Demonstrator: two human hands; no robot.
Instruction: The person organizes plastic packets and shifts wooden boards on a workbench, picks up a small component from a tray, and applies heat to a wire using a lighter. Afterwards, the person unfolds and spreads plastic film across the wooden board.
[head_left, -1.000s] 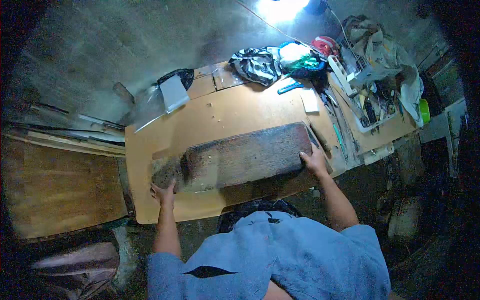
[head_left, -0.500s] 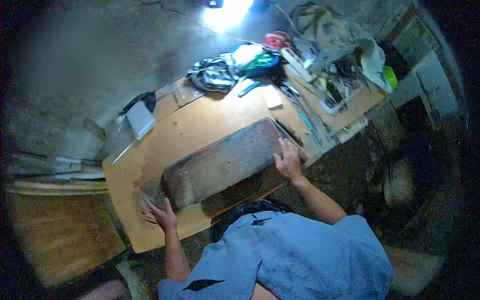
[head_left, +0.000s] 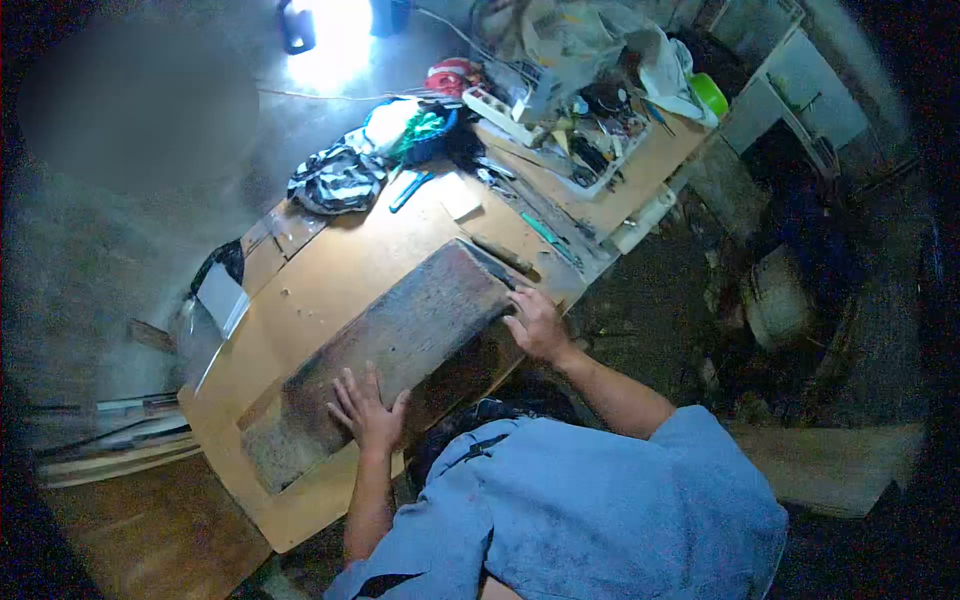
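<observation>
White plastic tray [head_left: 607, 183] holds tools [head_left: 588, 152]; spread-fingered hands [head_left: 372, 418] [head_left: 538, 324] touch the dark board [head_left: 400, 325].

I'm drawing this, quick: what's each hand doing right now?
Left hand: open, spread on the dark board.
Right hand: at the board's end; can't tell if gripping.

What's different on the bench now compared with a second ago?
The left hand has let go of the left end and moved right, now open on the dark wooden slab. The right hand has loosened its hold and lies at the right end's near corner, fingers spread. The head view has turned, so everything appears rotated. The striped bag and blue tool stay at the back.
</observation>
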